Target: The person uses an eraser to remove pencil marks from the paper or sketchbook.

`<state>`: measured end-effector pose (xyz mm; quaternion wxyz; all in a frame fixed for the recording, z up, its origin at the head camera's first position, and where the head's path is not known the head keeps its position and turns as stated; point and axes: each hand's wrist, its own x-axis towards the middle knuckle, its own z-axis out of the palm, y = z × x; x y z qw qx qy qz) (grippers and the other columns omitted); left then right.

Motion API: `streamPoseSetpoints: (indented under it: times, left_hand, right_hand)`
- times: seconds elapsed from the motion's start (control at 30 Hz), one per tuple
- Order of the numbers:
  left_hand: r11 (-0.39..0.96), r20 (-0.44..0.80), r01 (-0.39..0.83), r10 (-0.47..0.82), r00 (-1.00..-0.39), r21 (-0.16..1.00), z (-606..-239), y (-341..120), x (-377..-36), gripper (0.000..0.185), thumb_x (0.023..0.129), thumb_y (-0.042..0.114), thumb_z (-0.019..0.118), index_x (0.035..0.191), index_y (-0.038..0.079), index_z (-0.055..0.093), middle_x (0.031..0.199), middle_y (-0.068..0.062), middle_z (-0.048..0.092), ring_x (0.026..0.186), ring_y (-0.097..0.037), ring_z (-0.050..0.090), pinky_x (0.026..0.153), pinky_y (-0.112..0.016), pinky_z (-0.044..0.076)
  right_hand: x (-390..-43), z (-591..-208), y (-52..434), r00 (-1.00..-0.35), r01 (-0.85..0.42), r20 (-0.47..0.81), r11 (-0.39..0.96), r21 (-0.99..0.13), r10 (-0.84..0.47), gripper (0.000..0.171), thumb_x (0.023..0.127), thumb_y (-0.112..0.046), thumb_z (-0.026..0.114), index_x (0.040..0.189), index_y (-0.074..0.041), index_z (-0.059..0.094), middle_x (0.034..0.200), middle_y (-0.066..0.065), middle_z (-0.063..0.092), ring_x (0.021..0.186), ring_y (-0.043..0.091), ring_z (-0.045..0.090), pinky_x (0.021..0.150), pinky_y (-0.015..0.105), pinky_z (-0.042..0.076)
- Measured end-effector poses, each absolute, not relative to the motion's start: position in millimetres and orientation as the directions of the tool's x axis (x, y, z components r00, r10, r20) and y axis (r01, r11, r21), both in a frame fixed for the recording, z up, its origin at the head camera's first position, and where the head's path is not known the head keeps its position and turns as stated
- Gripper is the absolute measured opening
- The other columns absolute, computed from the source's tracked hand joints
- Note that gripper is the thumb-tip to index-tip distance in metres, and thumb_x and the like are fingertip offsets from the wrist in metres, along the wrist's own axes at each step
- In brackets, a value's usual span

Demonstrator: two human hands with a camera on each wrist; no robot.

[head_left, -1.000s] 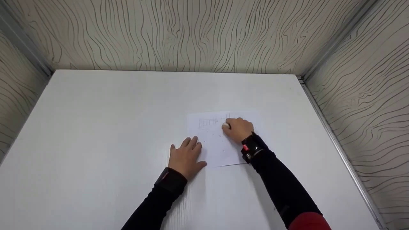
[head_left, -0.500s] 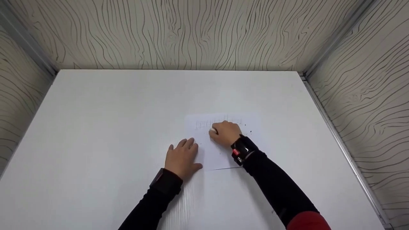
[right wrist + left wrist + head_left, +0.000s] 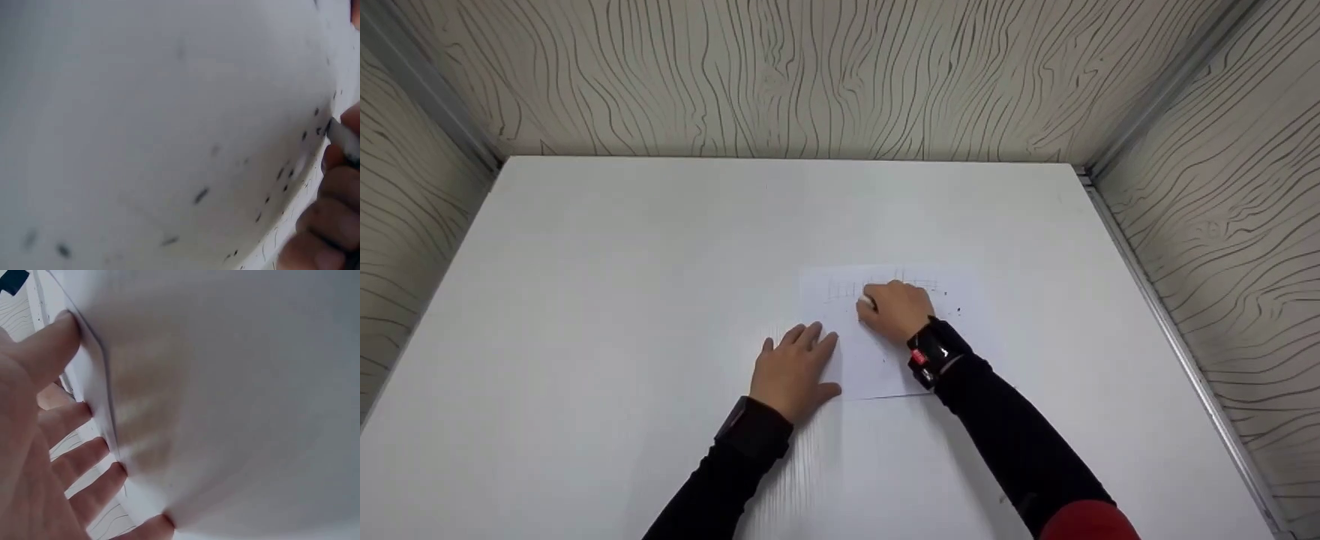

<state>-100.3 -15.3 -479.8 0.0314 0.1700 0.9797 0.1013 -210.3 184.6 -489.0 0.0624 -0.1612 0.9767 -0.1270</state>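
Observation:
A sheet of white paper point(image 3: 870, 367) lies on the white table, with faint pencil lines point(image 3: 841, 289) across its upper part. Over that sheet, my right hand point(image 3: 896, 311) pinches a small white eraser point(image 3: 344, 139) between thumb and curled fingers. The eraser's tip, smudged grey, touches the paper just below the pencil lines in the right wrist view. My left hand point(image 3: 793, 377) rests with spread fingers along the sheet's left edge. In the left wrist view its thumb and fingertips point(image 3: 97, 495) press at the paper's edge, which lifts slightly.
Dark eraser crumbs point(image 3: 201, 195) are scattered on the paper. The white table point(image 3: 622, 300) stretches out around the sheet. Wood-patterned panels point(image 3: 780, 82) stand behind and at both sides, and a metal strip point(image 3: 1185, 360) runs along the right edge.
My right hand has moved left across the paper with the eraser, uncovering dark crumbs to its right. My left hand stays at the sheet's left edge. The head view has shifted slightly.

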Motion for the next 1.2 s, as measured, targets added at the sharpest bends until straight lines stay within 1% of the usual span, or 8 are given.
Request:
streamPoseSetpoints:
  times: [0.1, 0.3, 0.47, 0.67, 0.77, 0.83, 1.0, 1.2]
  left_hand:
    - [0.925, -0.013, 0.327, 0.336, -0.942, 0.191, -478.8, -15.1, -100.1, 0.07, 0.079, 0.05, 0.075, 0.14, 0.022, 0.054, 0.145, -0.005, 0.053, 0.135, -0.027, 0.048, 0.101, -0.058, 0.045]
    - [0.931, -0.044, 0.312, 0.326, -0.944, 0.191, -480.2, -11.8, -100.6, 0.069, 0.08, 0.049, 0.074, 0.14, 0.022, 0.053, 0.146, -0.004, 0.052, 0.137, -0.027, 0.046, 0.104, -0.059, 0.043]
    - [0.928, -0.051, 0.304, 0.321, -0.946, 0.214, -479.5, -10.6, -102.1, 0.068, 0.079, 0.046, 0.077, 0.138, 0.02, 0.056, 0.144, -0.006, 0.053, 0.135, -0.029, 0.048, 0.103, -0.06, 0.043]
    - [0.928, -0.086, 0.263, 0.294, -0.952, 0.263, -471.8, -17.1, -98.9, 0.065, 0.076, 0.037, 0.082, 0.134, 0.017, 0.059, 0.142, -0.008, 0.054, 0.135, -0.031, 0.047, 0.107, -0.061, 0.038]
    - [0.928, -0.054, 0.266, 0.289, -0.956, 0.262, -466.3, -13.0, -96.5, 0.057, 0.077, 0.032, 0.081, 0.129, 0.017, 0.062, 0.141, -0.007, 0.055, 0.136, -0.029, 0.046, 0.109, -0.061, 0.036]
    - [0.918, -0.017, 0.3, 0.315, -0.949, 0.258, -465.2, -3.1, -96.4, 0.052, 0.079, 0.032, 0.079, 0.127, 0.017, 0.064, 0.14, -0.006, 0.056, 0.135, -0.028, 0.047, 0.109, -0.059, 0.036]
    - [0.883, 0.018, 0.396, 0.405, -0.914, 0.252, -470.9, 30.8, -93.8, 0.053, 0.085, 0.04, 0.071, 0.133, 0.02, 0.059, 0.142, -0.005, 0.055, 0.135, -0.027, 0.048, 0.107, -0.055, 0.041]
    - [0.902, -0.036, 0.382, 0.397, -0.917, 0.198, -479.1, 41.5, -90.1, 0.051, 0.089, 0.046, 0.065, 0.136, 0.027, 0.057, 0.145, -0.003, 0.052, 0.136, -0.027, 0.046, 0.106, -0.059, 0.039]
  right_hand:
    - [-213.6, -486.3, 192.0, -0.946, -0.297, -0.054, 0.923, -0.245, -0.318, 0.035, 0.094, -0.032, 0.053, 0.065, -0.018, 0.039, 0.059, -0.004, 0.035, 0.057, 0.015, 0.041, 0.051, 0.029, 0.031]
    - [-221.0, -482.1, 206.3, -0.977, -0.207, -0.019, 0.967, -0.151, -0.213, 0.038, 0.095, -0.029, 0.056, 0.065, -0.014, 0.04, 0.058, -0.001, 0.036, 0.057, 0.018, 0.041, 0.052, 0.03, 0.028]
    - [-215.4, -477.0, 196.9, -0.97, -0.237, -0.034, 0.967, -0.095, -0.241, 0.036, 0.097, -0.03, 0.055, 0.066, -0.013, 0.046, 0.058, -0.001, 0.041, 0.056, 0.017, 0.042, 0.051, 0.029, 0.031]
    - [-204.7, -468.5, 203.9, -0.978, -0.179, -0.084, 0.972, -0.149, -0.193, 0.036, 0.097, -0.03, 0.054, 0.066, -0.013, 0.046, 0.06, -0.001, 0.041, 0.059, 0.018, 0.045, 0.055, 0.03, 0.033]
    - [-200.9, -467.1, 212.7, -0.982, -0.141, -0.104, 0.975, -0.172, -0.16, 0.033, 0.096, -0.029, 0.053, 0.068, -0.013, 0.048, 0.061, 0.0, 0.044, 0.061, 0.019, 0.047, 0.056, 0.031, 0.034]
    - [-199.9, -468.3, 217.9, -0.981, -0.123, -0.124, 0.975, -0.187, -0.148, 0.031, 0.096, -0.03, 0.051, 0.07, -0.013, 0.049, 0.063, 0.0, 0.046, 0.062, 0.019, 0.049, 0.058, 0.032, 0.036]
    - [-198.7, -470.6, 228.5, -0.979, -0.125, -0.134, 0.969, -0.214, -0.156, 0.033, 0.097, -0.034, 0.045, 0.072, -0.013, 0.049, 0.066, 0.002, 0.048, 0.065, 0.021, 0.05, 0.06, 0.036, 0.039]
    - [-198.8, -471.2, 255.8, -0.985, -0.082, -0.127, 0.971, -0.224, -0.112, 0.036, 0.098, -0.035, 0.046, 0.07, -0.012, 0.048, 0.063, 0.002, 0.046, 0.061, 0.021, 0.048, 0.056, 0.033, 0.036]
